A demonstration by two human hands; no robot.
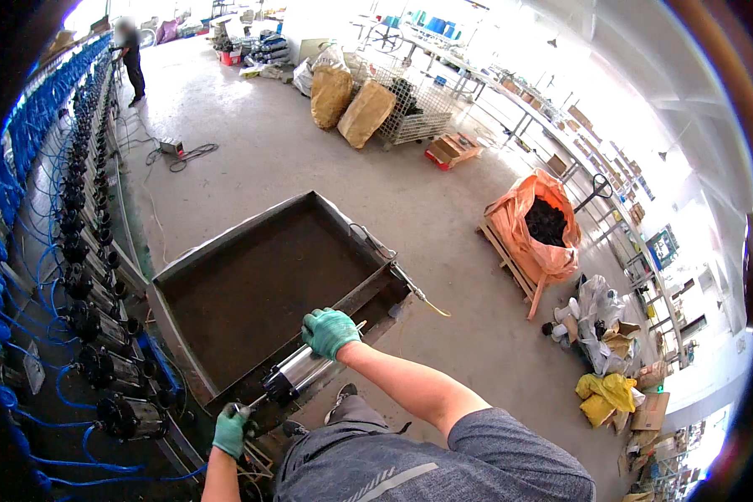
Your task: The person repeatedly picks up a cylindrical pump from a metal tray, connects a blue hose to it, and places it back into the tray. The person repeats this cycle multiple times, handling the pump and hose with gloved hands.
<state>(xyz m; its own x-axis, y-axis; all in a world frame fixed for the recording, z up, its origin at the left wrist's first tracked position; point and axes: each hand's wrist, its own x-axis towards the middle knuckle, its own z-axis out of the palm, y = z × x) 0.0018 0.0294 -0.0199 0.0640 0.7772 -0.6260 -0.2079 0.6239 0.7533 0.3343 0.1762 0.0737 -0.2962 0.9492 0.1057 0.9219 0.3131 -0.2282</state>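
Right hand (330,332), green glove: fingers close together, curled over the upper end of the metal cylinder (299,366). Cylinder runs from under that palm down-left toward the left hand (231,431), black end lower, slanted along the tank's near edge; can't tell if the rim takes any weight. Left hand, also gloved, is curled at a short stub off the black end; can't tell what it pinches or how firmly. My take: smooth barrel, probably heavy, so full palm on the right, not fingertips. Left should steer the stub end, not lift by it. Move both hands together to hold the slant; one lagging would twist the stub. Just beyond the right hand is the crossbar (365,290), easy to clip with barrel or knuckles, so lift clear before turning. Past it, up-right, the thin yellow hose (436,310) at the tank corner; don't snag it. Beyond both hands, the wide brown tank (259,263). Left of the left hand, a row of black-and-silver units (131,417) with blue hoses (38,100); elbow stays in on that side. Farther, right of the right hand, an orange bag (510,216); farthest, up-left of both hands, a co-worker (131,63), well apart.
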